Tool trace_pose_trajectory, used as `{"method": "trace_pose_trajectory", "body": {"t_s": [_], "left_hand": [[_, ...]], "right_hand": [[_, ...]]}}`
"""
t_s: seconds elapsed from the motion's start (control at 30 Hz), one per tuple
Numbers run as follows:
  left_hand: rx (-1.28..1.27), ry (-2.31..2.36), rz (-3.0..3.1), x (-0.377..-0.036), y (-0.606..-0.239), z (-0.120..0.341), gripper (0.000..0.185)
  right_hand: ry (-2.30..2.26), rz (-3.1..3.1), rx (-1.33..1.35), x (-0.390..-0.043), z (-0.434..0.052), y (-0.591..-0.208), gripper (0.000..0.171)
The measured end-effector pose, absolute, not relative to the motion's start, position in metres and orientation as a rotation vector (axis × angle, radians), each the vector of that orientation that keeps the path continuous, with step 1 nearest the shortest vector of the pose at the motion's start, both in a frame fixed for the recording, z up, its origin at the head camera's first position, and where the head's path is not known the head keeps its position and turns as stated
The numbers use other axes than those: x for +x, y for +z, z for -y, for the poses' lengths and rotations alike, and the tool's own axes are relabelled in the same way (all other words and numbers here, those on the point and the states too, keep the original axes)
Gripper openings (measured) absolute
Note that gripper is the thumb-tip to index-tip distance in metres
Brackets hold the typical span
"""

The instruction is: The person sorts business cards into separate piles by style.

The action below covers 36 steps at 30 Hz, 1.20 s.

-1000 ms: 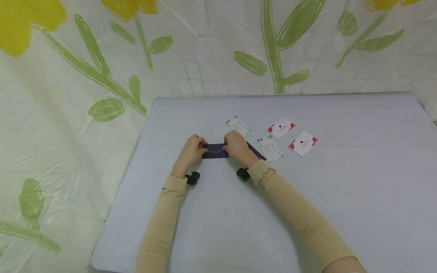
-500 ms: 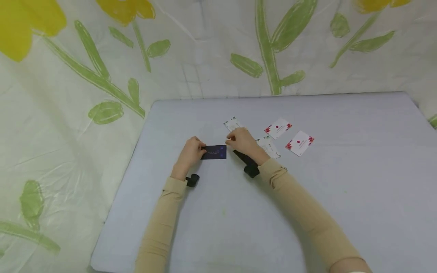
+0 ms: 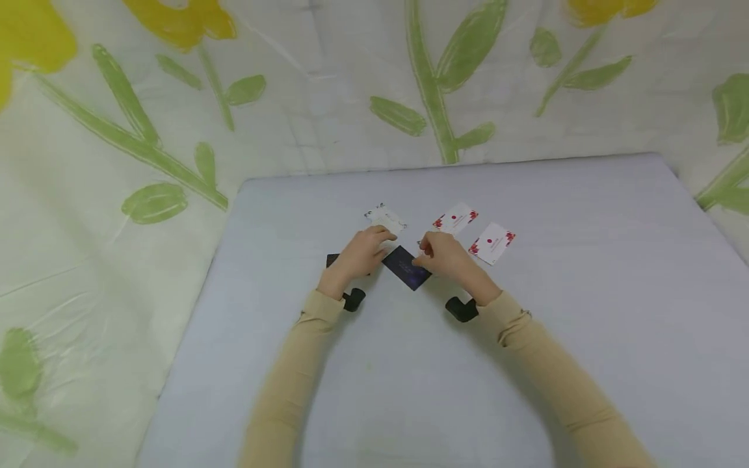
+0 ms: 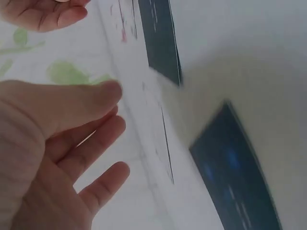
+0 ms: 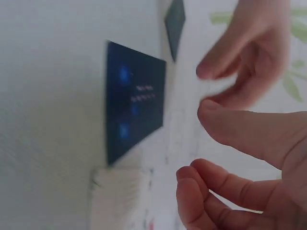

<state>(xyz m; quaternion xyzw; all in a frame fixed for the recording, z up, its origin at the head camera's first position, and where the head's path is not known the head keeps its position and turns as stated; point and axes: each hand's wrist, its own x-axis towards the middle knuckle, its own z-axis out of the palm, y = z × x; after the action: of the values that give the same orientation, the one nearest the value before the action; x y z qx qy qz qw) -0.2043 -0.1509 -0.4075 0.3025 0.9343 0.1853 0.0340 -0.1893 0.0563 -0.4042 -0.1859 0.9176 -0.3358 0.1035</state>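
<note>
Head view: a person's two hands are over a pale worktop [image 3: 374,390], in front of a sheet painted with yellow flowers and green leaves [image 3: 328,97]. A dark blue card [image 3: 404,268] lies at a slant between them. The left hand [image 3: 364,253] is just left of it and partly covers a second dark card [image 3: 331,260]. The right hand [image 3: 447,257] is over the first card's right side, fingers bent. Beyond the hands lie a white card with dark leafy corners [image 3: 387,218] and two white cards with red floral corners, one farther back [image 3: 455,218] and one to the right [image 3: 493,243]. Both arms wear tan sleeves [image 3: 298,364], with a small black device at each wrist.

Left wrist view: the left hand's thumb and fingers are loosely bent and hold nothing. The second dark card is at lower right, apart from the fingers; the first is at the top.

Right wrist view: the right hand holds nothing, with a narrow gap between thumb and fingertips. The first dark card is near those fingertips, apart from them. Part of a white card shows below, blurred.
</note>
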Motion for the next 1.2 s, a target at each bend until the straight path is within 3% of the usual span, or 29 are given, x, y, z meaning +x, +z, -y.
{"method": "trace_pose_trajectory", "body": {"t_s": [0.37,0.83,1.2], "left_hand": [[1.045,0.361,-2.717,-0.207,-0.416,0.137,0.041],[0.934,0.547,-2.738,-0.205,-0.417,0.149,0.037],[0.822,1.182,-2.765,-0.196,-0.415,0.165,0.016]], "right_hand": [[-0.693,-2.772,-0.502,-0.171,-0.037,-0.423,0.047],[-0.91,-2.733,-0.551,-0.177,-0.039,-0.424,0.049],[-1.368,-2.677,-0.568,-0.185,-0.038,-0.422,0.013]]}}
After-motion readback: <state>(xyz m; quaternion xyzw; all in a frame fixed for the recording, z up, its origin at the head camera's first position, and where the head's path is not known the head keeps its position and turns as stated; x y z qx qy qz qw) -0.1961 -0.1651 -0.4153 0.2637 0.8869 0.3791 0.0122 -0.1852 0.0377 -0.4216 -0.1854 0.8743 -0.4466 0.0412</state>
